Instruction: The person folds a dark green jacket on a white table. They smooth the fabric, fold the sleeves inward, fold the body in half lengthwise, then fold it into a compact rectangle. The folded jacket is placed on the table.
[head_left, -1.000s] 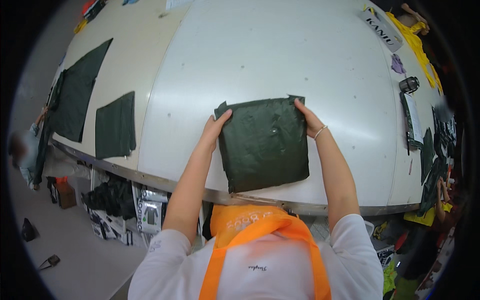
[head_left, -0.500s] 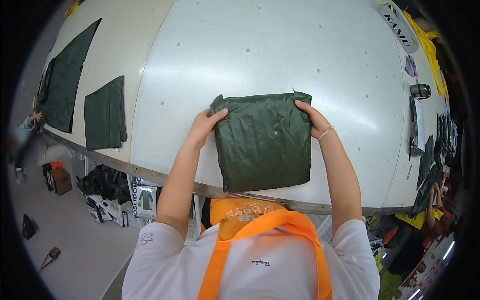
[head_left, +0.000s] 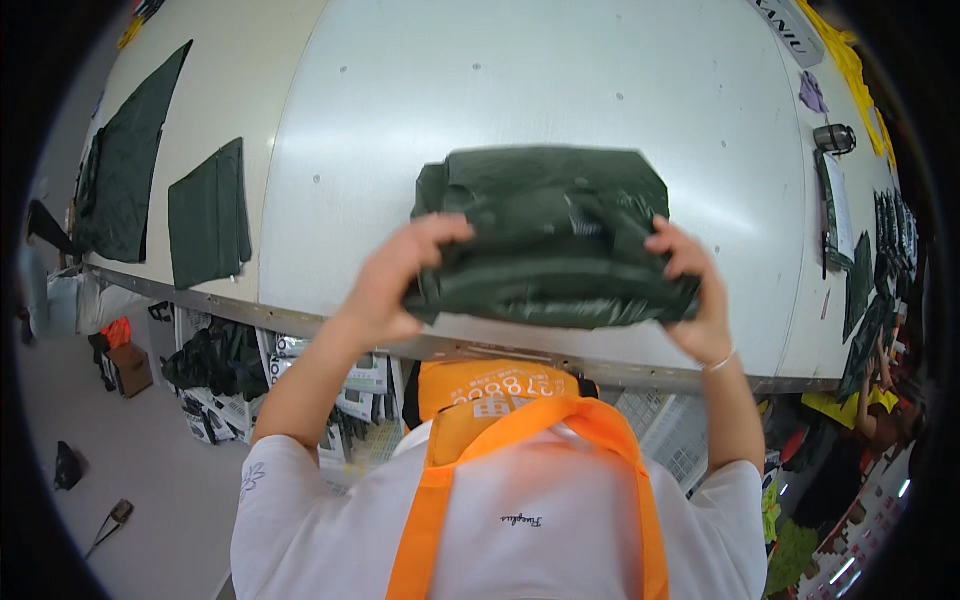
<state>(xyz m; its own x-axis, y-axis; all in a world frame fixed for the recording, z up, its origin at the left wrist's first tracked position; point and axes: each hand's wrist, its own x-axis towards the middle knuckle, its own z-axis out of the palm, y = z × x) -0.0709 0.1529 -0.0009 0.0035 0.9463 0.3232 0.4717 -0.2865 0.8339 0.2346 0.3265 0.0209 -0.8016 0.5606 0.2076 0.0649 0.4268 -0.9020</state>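
From the head camera, looking down past an orange apron strap [head_left: 520, 470] and a white shirt [head_left: 540, 530], the person has a folded dark green garment [head_left: 545, 235] raised off the pale grey table [head_left: 520, 90], held up between both hands in front of the table's near edge. The left hand [head_left: 400, 285] grips the garment's left side, fingers curled over the top of the fold and closed on the cloth. The right hand [head_left: 690, 290] clamps the right side the same way, thumb and fingers pinched around the bundle (a thin bracelet [head_left: 718, 362] sits on that wrist). The bundle looks thick and layered, its lower edge sagging a little between the two grips.

Off to the left, on a cream-coloured table [head_left: 230, 70], lie a smaller folded green piece [head_left: 208, 215] and, further left, a larger green sheet [head_left: 130, 160] spread flat, the two just apart. Along the right rim of the grey table there is a dark cup-like object [head_left: 833, 137] and a purple scrap [head_left: 812, 92]. Below the tables, boxes and dark bags [head_left: 215, 365] crowd the floor.
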